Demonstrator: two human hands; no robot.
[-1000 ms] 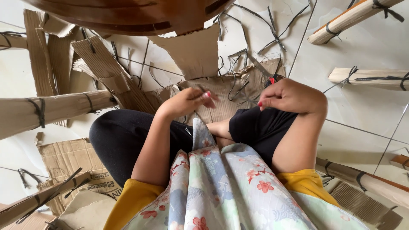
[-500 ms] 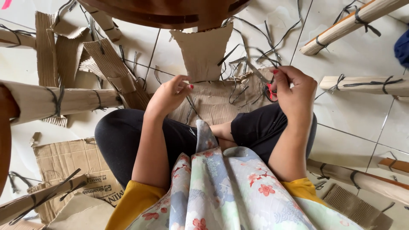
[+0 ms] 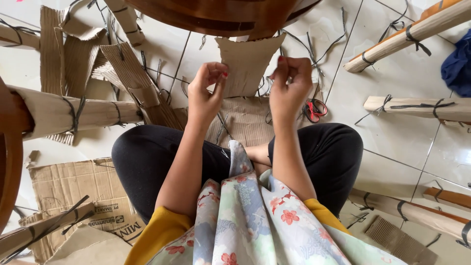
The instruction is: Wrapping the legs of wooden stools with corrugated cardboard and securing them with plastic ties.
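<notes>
A single camera, worn on the person's head, looks steeply down over the chest and crossed legs to the tiled floor (image 3: 402,132) in front. It sits close: the left hand (image 3: 206,93) and right hand (image 3: 289,88) fill the centre of the frame, raised towards the lens. There is no second view to overlap.

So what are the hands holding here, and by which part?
Cannot be told: left hand and right hand have fingertips pinched, but nothing shows clearly between them. The red scissors lie on the floor, unheld.
</notes>
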